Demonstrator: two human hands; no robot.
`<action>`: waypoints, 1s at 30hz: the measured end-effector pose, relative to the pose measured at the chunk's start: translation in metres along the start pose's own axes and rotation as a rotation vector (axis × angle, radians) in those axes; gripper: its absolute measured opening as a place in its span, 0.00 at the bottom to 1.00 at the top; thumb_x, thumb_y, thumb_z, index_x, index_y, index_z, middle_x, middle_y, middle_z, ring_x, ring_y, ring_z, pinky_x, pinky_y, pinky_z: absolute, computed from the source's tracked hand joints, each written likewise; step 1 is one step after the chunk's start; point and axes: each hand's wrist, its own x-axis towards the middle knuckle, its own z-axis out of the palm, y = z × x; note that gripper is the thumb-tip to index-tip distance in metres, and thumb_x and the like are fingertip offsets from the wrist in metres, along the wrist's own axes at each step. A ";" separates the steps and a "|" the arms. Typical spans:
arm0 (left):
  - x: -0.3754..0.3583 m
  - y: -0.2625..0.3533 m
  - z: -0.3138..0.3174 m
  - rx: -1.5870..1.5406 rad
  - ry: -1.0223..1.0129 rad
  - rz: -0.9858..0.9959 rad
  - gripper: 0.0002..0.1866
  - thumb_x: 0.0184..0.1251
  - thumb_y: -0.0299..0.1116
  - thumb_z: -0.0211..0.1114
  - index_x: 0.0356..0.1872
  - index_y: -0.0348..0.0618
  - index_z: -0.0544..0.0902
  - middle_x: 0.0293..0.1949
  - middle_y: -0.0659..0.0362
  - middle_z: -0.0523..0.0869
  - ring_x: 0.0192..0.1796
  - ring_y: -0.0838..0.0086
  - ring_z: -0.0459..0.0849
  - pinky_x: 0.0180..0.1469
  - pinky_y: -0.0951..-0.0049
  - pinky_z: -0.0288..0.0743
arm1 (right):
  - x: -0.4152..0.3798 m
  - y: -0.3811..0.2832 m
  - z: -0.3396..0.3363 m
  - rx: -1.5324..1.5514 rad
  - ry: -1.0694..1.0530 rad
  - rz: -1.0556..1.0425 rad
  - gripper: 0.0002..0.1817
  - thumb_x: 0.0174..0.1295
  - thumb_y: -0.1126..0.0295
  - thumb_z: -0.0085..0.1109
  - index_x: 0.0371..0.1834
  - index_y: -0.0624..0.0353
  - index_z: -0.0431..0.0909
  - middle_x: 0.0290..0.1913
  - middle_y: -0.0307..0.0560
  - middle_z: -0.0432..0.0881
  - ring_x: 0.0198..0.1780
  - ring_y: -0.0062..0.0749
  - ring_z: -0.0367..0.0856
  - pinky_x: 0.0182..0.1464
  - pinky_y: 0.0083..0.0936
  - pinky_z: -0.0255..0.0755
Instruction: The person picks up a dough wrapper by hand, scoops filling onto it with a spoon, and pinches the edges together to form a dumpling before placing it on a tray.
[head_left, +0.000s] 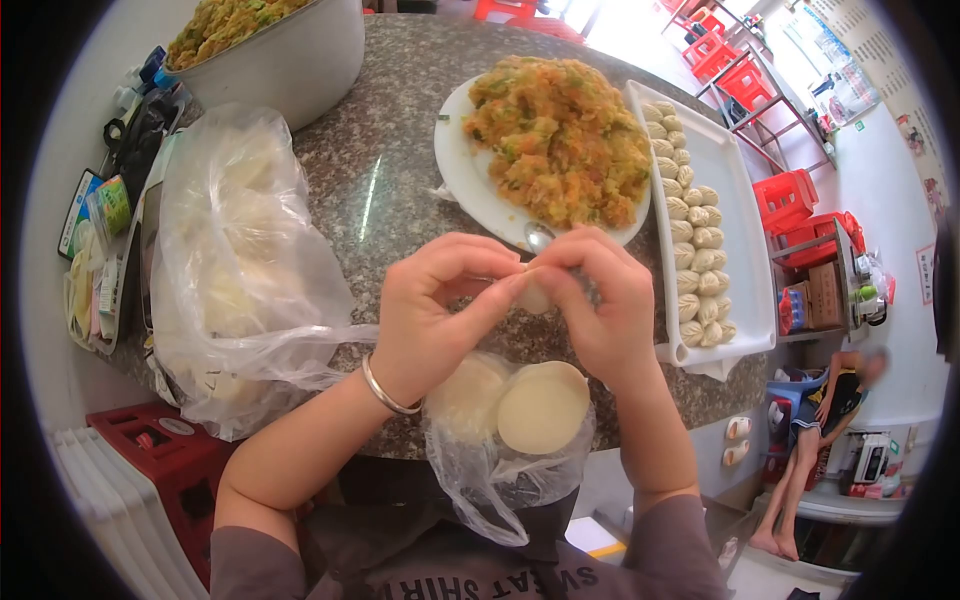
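Above the near part of the counter, my left hand [432,305] and my right hand [607,305] meet, their fingertips pinching a pale dumpling [535,298], mostly hidden behind the thumbs. A metal spoon [538,236] shows just past my right fingers at the plate's near edge; where its handle goes is hidden. Beyond them, a white plate [452,150] carries a big mound of orange and green filling [570,140]. Below my hands lie round dough wrappers [543,408] on a clear plastic bag [490,475].
Right of the plate, a white tray [735,230] holds rows of pleated dumplings [700,240]. Leftward sit a large plastic bag of pale dough pieces [240,250] and a metal pot of filling [290,70]. A person [825,420] sits at far right, near red stools [785,200].
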 end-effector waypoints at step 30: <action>0.000 -0.005 -0.003 -0.551 -0.070 -0.484 0.07 0.67 0.28 0.62 0.44 0.41 0.80 0.42 0.61 0.83 0.45 0.80 0.81 0.48 0.78 0.77 | -0.001 0.004 0.011 0.095 0.013 0.083 0.05 0.59 0.75 0.60 0.32 0.64 0.75 0.31 0.46 0.77 0.35 0.34 0.77 0.39 0.26 0.70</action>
